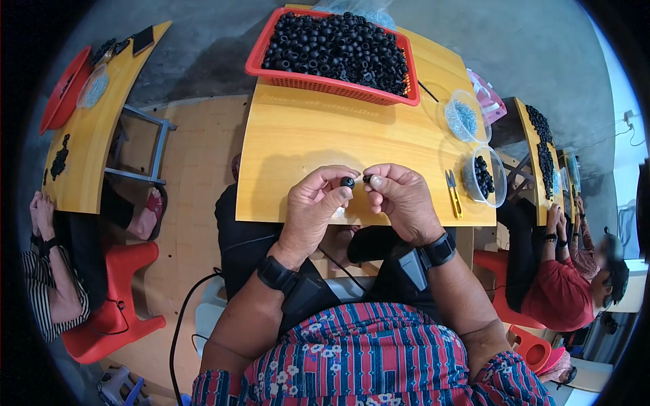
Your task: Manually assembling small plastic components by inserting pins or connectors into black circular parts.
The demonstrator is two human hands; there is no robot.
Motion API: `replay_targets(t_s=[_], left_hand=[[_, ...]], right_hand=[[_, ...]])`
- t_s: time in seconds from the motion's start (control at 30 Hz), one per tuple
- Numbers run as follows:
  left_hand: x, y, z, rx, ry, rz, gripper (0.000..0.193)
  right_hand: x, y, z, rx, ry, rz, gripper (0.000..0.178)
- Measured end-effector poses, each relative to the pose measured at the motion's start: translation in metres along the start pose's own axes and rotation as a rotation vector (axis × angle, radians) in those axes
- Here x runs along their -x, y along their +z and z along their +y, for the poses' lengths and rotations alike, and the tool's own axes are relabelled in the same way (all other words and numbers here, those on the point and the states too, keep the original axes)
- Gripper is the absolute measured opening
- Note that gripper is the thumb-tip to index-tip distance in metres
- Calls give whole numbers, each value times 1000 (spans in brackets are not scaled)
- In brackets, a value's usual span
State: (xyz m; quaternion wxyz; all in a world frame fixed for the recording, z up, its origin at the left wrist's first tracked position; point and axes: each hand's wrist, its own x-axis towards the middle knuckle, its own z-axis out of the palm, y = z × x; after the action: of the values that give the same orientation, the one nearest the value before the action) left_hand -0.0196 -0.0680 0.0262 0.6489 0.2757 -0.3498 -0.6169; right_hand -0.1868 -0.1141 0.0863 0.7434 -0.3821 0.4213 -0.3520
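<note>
Over the near edge of the yellow table (298,135), my left hand (318,199) pinches a small round black part (347,182) with an opening in it. Close beside it, my right hand (404,196) grips a smaller black piece (367,178) between thumb and fingertips; its exact kind is too small to make out. The two pieces are held apart by a narrow gap. To the right of my right hand lie yellow-handled thread snips (454,196). Next to them stands a clear round tub (500,177) with black parts (482,177) in it.
A red plastic basket (325,83) heaped with black parts stands at the table's far side. Another clear tub (479,101) holds small pale-blue, shiny pieces (466,119). People sit at tables on the left and right. A black cable (177,331) hangs by my left side.
</note>
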Motion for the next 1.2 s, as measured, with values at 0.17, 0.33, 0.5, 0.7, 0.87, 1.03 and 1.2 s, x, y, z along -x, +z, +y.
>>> replay_targets(t_s=[0.17,0.33,0.5,0.7,0.87,1.03,1.2], left_hand=[[2,2,4,-28,-105,27,23],[2,4,7,-45,-99,30,20],[1,5,9,-58,-112,25,19],[1,3,8,-58,-109,9,18],[1,3,7,-45,-100,12,18],[1,5,7,-81,-85,17,18],[1,6,5,-96,-82,21,17]], right_hand=[[4,4,-5,-12,-25,-36,16],[3,5,-3,19,-52,-24,17],[3,4,-2,41,-52,-27,17],[3,6,-3,82,-54,-17,16],[3,4,-3,150,-79,-11,16],[4,4,-5,224,-109,-3,16],[5,3,-6,248,-124,-4,16]])
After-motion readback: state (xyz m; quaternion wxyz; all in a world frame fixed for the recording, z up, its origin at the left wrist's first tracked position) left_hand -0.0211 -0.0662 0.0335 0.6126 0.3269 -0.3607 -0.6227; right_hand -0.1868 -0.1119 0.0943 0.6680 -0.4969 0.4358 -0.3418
